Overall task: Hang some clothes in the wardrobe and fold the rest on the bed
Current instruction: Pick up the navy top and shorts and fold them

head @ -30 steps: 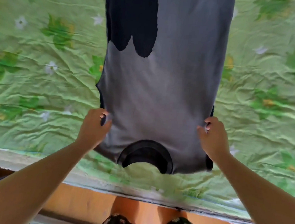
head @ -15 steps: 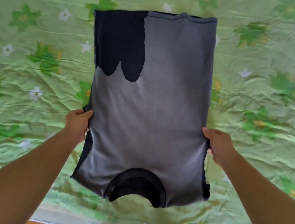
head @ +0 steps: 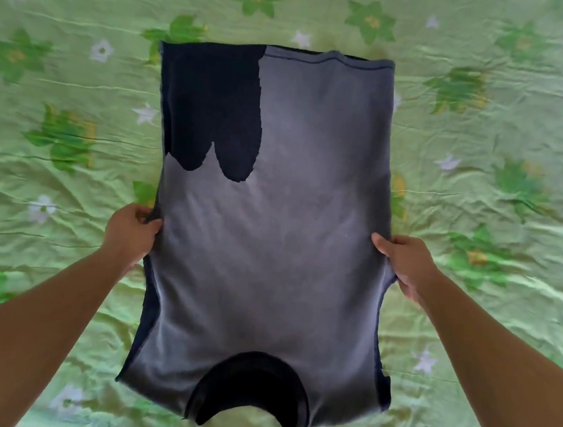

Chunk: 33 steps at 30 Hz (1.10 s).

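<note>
1. right, green floral bedsheet (head: 482, 128) fills the view. it's wrinkled but flat, and it's the work surface for the folding half of the task.
2. grey t-shirt (head: 269, 263) is spread on it lengthwise, hem (head: 329, 60) far, neck end towards the person. sides look turned under into a narrow rectangle, with navy strips along both edges. probably so the next fold is a plain end-over-end. can't tell if the near end is lifted off the sheet.
3. navy patch (head: 211, 106) is at the shirt's far-left corner. wet or print, can't tell.
4. dark neck opening (head: 249, 386) is centred on the near edge, so the shirt sits square to the person.
5. left hand (head: 130, 231) pinches the left side edge about mid-length, thumb on top, fabric grasped.
6. right hand (head: 407, 263) grasps the right edge at the same level. the matched grip keeps the cloth taut and the edges parallel. my read: mid-fold, not a hanger item.
</note>
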Available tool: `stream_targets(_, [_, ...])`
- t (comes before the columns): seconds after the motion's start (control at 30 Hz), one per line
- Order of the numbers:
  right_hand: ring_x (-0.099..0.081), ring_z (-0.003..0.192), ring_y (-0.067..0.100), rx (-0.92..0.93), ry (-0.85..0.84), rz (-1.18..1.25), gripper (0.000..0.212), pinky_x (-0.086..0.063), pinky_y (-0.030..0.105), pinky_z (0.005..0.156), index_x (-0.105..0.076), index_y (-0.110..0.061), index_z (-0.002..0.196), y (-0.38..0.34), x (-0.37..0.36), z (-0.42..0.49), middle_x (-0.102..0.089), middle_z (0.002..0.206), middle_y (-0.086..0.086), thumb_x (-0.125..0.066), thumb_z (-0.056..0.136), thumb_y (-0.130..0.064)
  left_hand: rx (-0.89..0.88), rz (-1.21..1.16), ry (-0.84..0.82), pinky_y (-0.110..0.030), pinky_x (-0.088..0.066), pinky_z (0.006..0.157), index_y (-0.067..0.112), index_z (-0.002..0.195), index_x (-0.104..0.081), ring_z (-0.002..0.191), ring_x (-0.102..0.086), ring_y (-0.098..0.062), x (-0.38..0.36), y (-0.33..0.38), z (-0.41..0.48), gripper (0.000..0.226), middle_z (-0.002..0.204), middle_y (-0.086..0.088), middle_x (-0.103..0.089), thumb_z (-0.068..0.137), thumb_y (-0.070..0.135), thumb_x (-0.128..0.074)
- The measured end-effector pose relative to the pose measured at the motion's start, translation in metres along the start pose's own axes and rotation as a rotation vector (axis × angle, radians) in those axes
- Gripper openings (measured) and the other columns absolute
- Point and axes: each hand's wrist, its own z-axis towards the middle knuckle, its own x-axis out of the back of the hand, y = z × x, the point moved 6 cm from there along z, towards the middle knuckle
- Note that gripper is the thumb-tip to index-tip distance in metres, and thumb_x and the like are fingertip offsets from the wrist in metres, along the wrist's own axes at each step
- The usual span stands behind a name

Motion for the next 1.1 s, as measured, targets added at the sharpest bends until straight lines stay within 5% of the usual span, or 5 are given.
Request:
stream_targets(0.2, [-0.045,0.067,0.02,0.072,0.109,-0.024,0.069,-0.04,0.036,0.062,-0.054,0.008,0.074,-0.002,0.016,-0.003,-0.049,0.072,0.01,-0.062,0.093,-0.058,0.019,0.05,0.05,-0.042,-0.05,0.073,0.013,0.088,-0.065,0.082,-0.065,-0.035,0.004,-0.012,0.006,0.006,0.079,-0.002,-0.066,0.093,0.015,-0.066])
stream_targets(0.33, [-0.047,0.049,0.012,0.025,0.219,0.047,0.061,-0.04,0.022,0.045,-0.056,-0.009,0.063,0.001,0.018,-0.002,-0.052,0.056,0.0,-0.049,0.1,-0.056,0.053,0.084,0.043,-0.044,-0.051,0.077,0.011,0.094,-0.065,0.084,-0.064,-0.035,-0.001,-0.011,0.009,0.004,0.088,-0.009,-0.068,0.094,0.015,-0.064])
stream_targets(0.83, [-0.06,0.074,0.024,0.219,0.256,-0.419,0.019,-0.041,0.036,0.066,-0.057,-0.019,0.08,-0.024,0.018,0.019,-0.065,0.077,0.002,-0.066,0.093,-0.031,-0.06,0.108,0.185,-0.036,-0.038,0.064,0.016,0.091,-0.056,0.07,-0.056,-0.023,0.01,0.011,0.009,0.01,0.076,0.002,-0.06,0.096,0.025,-0.058])
stream_targets(1.0, [-0.065,0.077,0.023,0.166,0.208,-0.074,0.013,-0.053,0.041,0.076,-0.066,-0.017,0.104,-0.068,0.002,0.049,-0.071,0.092,0.008,-0.065,0.093,-0.023,-0.127,0.005,0.156,-0.037,-0.044,0.076,0.027,0.114,-0.053,0.077,-0.056,-0.018,0.003,0.058,0.032,0.022,0.084,0.016,-0.059,0.093,0.032,-0.058])
stream_targets(1.1, [-0.059,0.067,0.018,0.134,0.122,0.109,0.008,-0.05,0.034,0.062,-0.065,-0.01,0.101,-0.107,-0.01,0.077,-0.066,0.084,0.009,-0.061,0.099,-0.016,-0.194,-0.116,0.105,-0.035,-0.048,0.06,0.03,0.116,-0.05,0.066,-0.058,-0.023,-0.007,0.1,0.064,0.024,0.08,0.006,-0.06,0.095,0.024,-0.059])
